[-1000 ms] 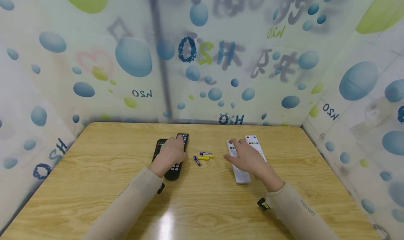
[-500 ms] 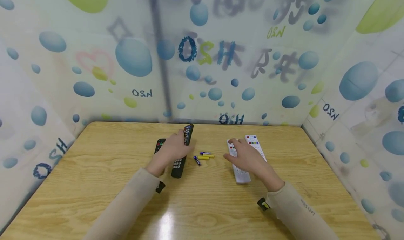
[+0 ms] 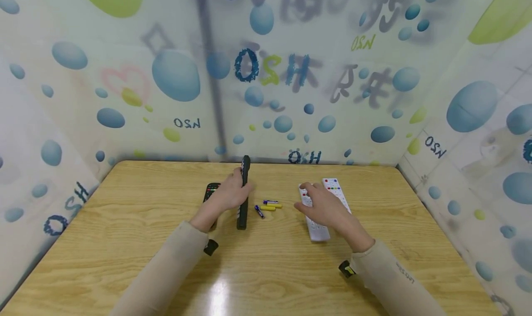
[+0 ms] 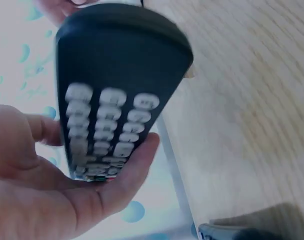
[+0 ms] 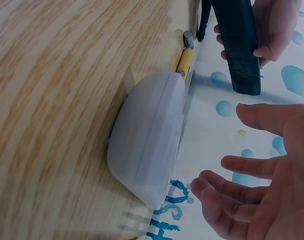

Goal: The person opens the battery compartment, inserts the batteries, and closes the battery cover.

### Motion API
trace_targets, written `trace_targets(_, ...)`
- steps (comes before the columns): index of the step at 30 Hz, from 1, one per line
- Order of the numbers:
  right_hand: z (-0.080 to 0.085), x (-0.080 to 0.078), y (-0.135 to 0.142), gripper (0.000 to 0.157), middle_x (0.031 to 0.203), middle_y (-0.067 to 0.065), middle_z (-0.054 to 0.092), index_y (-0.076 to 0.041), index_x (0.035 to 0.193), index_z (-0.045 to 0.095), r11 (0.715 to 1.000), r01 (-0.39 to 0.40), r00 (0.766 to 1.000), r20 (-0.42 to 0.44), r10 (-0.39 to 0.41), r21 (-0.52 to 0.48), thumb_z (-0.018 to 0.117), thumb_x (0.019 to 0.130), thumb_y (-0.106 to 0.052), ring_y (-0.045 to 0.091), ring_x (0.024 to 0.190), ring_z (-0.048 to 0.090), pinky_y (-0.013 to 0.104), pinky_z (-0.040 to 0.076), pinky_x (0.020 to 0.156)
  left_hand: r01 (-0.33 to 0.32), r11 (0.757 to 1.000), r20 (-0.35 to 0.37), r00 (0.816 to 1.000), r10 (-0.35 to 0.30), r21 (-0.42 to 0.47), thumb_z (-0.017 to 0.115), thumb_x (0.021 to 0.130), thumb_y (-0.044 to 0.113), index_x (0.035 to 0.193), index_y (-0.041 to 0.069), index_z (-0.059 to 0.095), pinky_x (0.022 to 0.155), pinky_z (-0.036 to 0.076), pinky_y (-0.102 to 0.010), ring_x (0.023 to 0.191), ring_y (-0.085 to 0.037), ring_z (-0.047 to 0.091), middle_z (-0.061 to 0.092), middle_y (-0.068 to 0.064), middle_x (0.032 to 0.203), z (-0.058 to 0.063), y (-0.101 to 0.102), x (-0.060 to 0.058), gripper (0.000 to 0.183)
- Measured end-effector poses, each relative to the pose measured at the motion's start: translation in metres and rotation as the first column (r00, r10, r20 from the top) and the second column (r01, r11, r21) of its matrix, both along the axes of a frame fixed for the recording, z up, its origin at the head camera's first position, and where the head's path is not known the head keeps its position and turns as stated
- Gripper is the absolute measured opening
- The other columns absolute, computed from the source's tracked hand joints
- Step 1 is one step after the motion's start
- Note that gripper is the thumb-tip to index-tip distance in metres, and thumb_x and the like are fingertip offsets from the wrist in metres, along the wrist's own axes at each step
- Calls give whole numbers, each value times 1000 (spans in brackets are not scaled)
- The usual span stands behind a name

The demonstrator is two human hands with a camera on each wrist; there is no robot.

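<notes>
My left hand point(image 3: 227, 193) grips a black remote control point(image 3: 243, 214) between thumb and fingers, held on its edge above the table. In the left wrist view its white buttons show, with the thumb along one side and fingers at the other. The right wrist view has the dark back of that remote point(image 5: 242, 60) in the left hand's grasp. My right hand point(image 3: 328, 209) hovers over a white remote control point(image 3: 318, 233), fingers loosely spread. From the right wrist, a gap shows between these fingertips and the white remote's end point(image 5: 144, 140).
Another black remote point(image 3: 211, 189) lies beside the left hand, partly covered by it. A second white remote point(image 3: 336, 189) lies behind the right hand. Between the hands are several small batteries point(image 3: 268, 208), yellow and dark blue. A patterned curtain point(image 3: 274, 136) hangs behind the table point(image 3: 266, 270).
The left hand has lifted the black remote off the table and rolled it from face-up onto its edge, bringing it slightly right. The right hand has stayed in place.
</notes>
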State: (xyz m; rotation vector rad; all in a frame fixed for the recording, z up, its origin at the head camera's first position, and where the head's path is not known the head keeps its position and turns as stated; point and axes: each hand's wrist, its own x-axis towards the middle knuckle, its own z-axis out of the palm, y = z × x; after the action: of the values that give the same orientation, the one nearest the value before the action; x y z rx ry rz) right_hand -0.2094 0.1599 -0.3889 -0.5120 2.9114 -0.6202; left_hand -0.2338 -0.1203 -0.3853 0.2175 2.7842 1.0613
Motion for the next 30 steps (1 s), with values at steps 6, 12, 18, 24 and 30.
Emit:
trace_targets(6, 0, 0, 0, 58, 135, 19, 58, -6, 147, 51, 1000, -5, 1000, 0, 5, -6, 67, 101, -38, 32, 116, 62, 52, 54, 92, 21, 997, -45, 999, -18, 71, 34, 107, 19, 151, -14, 20, 73, 53, -42, 86, -32, 57, 50, -20, 102, 0, 1, 0, 57)
trace_targets(12, 0, -1, 0, 58, 135, 19, 58, -6, 147, 51, 1000, -3, 1000, 1, 3, -11, 67, 100, -37, 32, 116, 62, 52, 54, 92, 43, 985, -88, 996, -28, 169, 36, 108, 11, 148, -14, 24, 73, 55, -44, 81, -30, 60, 55, -20, 96, 1, 0, -1, 49)
trace_targets(18, 0, 0, -1, 59, 136, 19, 59, -5, 147, 52, 1000, 3, 1000, 8, -3, -12, 68, 100, -37, 31, 117, 62, 51, 55, 92, 24, 979, -96, 995, -4, 204, 44, 109, 13, 149, -8, 30, 74, 57, -44, 87, -29, 65, 61, -23, 110, 4, 0, 0, 47)
trace_targets(24, 0, 0, -2, 58, 136, 18, 59, -5, 147, 51, 1000, 2, 1000, 10, -2, -6, 68, 100, -36, 32, 118, 61, 52, 54, 94, -25, 981, -136, 989, 52, 194, 57, 104, 20, 152, 1, 39, 75, 60, -45, 92, -30, 69, 63, -22, 123, 8, 0, 4, 54)
trace_targets(30, 0, 0, -2, 58, 134, 18, 60, -5, 147, 51, 1000, -4, 1000, 8, 4, -2, 68, 101, -36, 31, 116, 62, 51, 54, 93, -60, 969, -171, 980, 102, 238, 65, 100, 21, 147, 6, 48, 76, 61, -48, 91, -31, 72, 65, -22, 124, 12, 1, 7, 52)
